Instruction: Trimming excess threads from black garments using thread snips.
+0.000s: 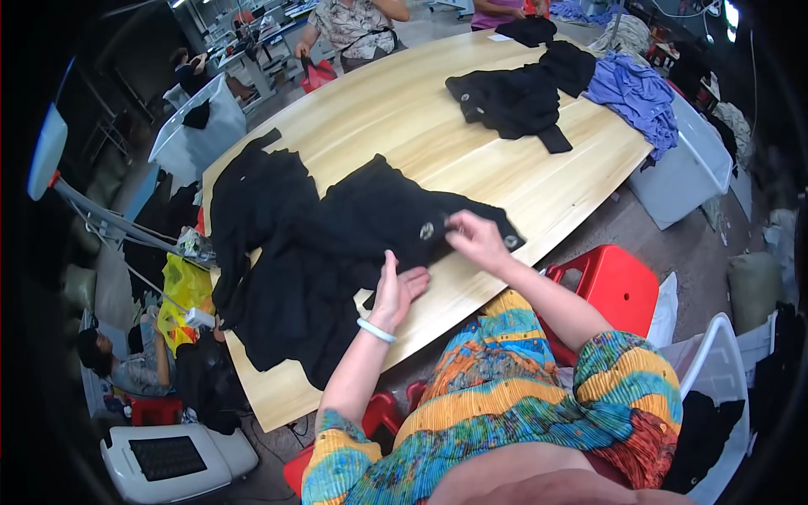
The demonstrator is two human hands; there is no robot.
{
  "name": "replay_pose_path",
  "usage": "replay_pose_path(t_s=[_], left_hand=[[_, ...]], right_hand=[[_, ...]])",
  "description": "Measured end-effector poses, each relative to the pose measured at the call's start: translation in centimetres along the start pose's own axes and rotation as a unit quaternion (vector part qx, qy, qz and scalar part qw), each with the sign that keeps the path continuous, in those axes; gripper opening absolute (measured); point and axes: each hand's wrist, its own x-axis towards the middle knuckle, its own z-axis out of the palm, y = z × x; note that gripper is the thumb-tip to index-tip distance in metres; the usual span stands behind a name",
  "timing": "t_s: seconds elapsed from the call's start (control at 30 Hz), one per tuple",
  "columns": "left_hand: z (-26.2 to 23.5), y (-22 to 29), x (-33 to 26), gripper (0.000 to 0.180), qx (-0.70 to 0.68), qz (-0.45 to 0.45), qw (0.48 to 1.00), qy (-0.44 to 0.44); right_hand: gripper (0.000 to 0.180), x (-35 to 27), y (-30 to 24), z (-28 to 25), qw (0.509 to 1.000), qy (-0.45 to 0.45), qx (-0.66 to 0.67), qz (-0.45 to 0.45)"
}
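Here: black garment (pixel 370 227), spread on the desk (pixel 404 118).
We judge it soft, light; our left hand (pixel 396 290) presses flat, right hand (pixel 475 240) pinches its hem; hold by edges.

— We see matt black cloth in the garment (pixel 337 244), with small shiny metal-looking buttons (pixel 427 231).
— And we see smooth pale wood in the table (pixel 404 118), glossy red plastic in the stool (pixel 614 286).
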Motion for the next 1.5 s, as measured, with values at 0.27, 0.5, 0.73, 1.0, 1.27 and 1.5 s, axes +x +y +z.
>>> replay_pose_path(t_s=[0.27,0.5,0.73,1.0,1.27,1.5], left_hand=[[1.4,10.7,6.1,0.080,0.144,0.362,0.900,0.195],[2.6,20.8,3.2,0.060,0.526,0.375,0.763,0.017],[-3.6,9.8,-1.4,0.027,0.334,0.186,0.921,0.070],[-2.4,0.6,-1.6,0.056,-0.099,-0.159,0.977,-0.100],[-0.8,6.4,1.1,0.020,-0.144,0.144,0.979,0.024],[3.1,18.6,-6.9,0.017,0.110,0.500,0.854,-0.096]], right_hand=[[0.015,1.9,-14.3,-6.3,0.960,-0.013,0.279,-0.001],[0.018,-2.4,-13.4,-1.2,0.905,-0.218,0.357,0.081],[0.017,-4.9,-7.5,0.2,0.910,-0.183,0.291,0.233],[0.014,-5.9,-7.9,1.0,0.917,-0.222,0.270,0.190],[0.019,-7.1,-9.4,2.4,0.943,-0.251,0.193,0.103],[0.026,-5.8,-13.1,5.5,0.933,-0.291,0.196,-0.085]])
